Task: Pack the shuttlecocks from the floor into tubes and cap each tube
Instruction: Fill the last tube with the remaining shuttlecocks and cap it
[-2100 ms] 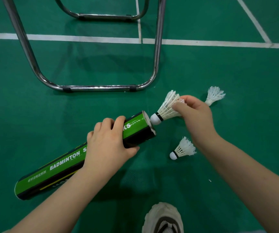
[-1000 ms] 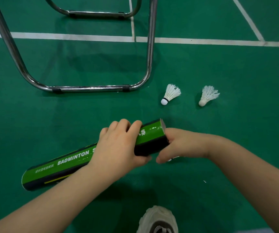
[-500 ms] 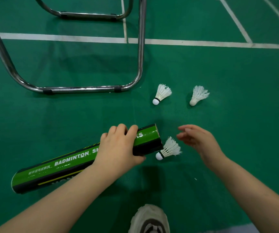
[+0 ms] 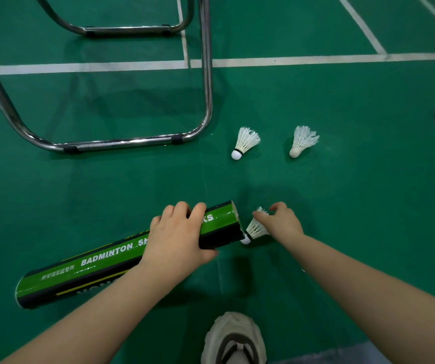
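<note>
One shoe [image 4: 233, 340] nearest. Then one green tube [image 4: 111, 258], uncapped, clasped near its mouth by the left hand [image 4: 179, 237]. Just beside, one shuttlecock [image 4: 256, 228] pinched by its feathers in the right hand [image 4: 283, 223], cork at the tube's rim, not yet inside. Farther off, a second shuttlecock [image 4: 246, 141] and a third shuttlecock [image 4: 303, 140] left lying apart on the floor [image 4: 368, 206], near one chair frame [image 4: 122, 143]. Probably remaining: three insertions, then capping; no cap seen, tube's contents hidden.

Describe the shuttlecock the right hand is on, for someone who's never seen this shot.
Find the long green tube lying on the court floor, gripped by the left hand. At its open end lies the nearest shuttlecock, cork toward the mouth, right hand pinching its feathers. The other two shuttlecocks lie untouched farther off.
</note>
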A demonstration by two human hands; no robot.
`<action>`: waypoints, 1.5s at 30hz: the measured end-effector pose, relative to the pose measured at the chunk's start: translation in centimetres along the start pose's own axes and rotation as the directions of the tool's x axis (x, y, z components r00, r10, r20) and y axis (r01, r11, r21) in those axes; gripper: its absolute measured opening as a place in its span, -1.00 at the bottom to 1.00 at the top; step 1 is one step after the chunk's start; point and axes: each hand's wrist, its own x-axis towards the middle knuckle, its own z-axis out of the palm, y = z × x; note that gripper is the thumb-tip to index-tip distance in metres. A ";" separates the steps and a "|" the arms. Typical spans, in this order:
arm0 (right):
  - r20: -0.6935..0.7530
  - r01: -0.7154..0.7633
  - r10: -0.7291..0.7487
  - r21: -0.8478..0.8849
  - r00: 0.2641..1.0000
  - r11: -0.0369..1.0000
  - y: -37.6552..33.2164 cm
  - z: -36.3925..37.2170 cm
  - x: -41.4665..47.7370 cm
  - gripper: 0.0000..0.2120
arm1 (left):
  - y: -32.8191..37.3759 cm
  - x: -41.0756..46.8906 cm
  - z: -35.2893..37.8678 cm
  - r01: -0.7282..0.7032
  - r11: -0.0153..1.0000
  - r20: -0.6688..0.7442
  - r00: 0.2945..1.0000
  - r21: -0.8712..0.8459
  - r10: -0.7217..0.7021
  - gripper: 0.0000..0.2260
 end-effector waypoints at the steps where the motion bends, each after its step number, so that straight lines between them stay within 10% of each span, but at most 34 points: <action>1: -0.001 -0.004 0.004 0.008 1.000 1.000 -0.1 -0.1 0.3 -0.43 | 0.0 0.0 0.0 0.000 1.000 0.002 1.000 0.004 0.000 -0.32; 9: -0.083 0.148 -0.123 0.518 0.989 0.842 -1.1 -2.9 -2.5 -0.79 | 0.0 0.3 -0.1 0.011 1.000 -0.012 1.000 0.017 -0.011 -0.32; 22: -0.081 0.425 -0.453 0.520 0.888 0.741 -5.7 -3.0 -8.6 -0.98 | 0.3 0.1 -0.8 0.019 0.999 -0.054 0.998 -0.034 -0.021 -0.32; 36: -0.050 0.545 -0.623 0.540 0.781 0.641 -4.5 -2.5 -10.4 -0.77 | -0.7 0.6 -2.6 0.038 0.995 -0.105 0.993 -0.095 -0.048 -0.29; 45: 0.596 0.324 -0.618 0.532 0.513 0.782 -8.2 -4.5 -8.4 -0.75 | -1.0 0.9 -2.6 -0.054 0.994 -0.094 0.995 -0.094 0.045 -0.31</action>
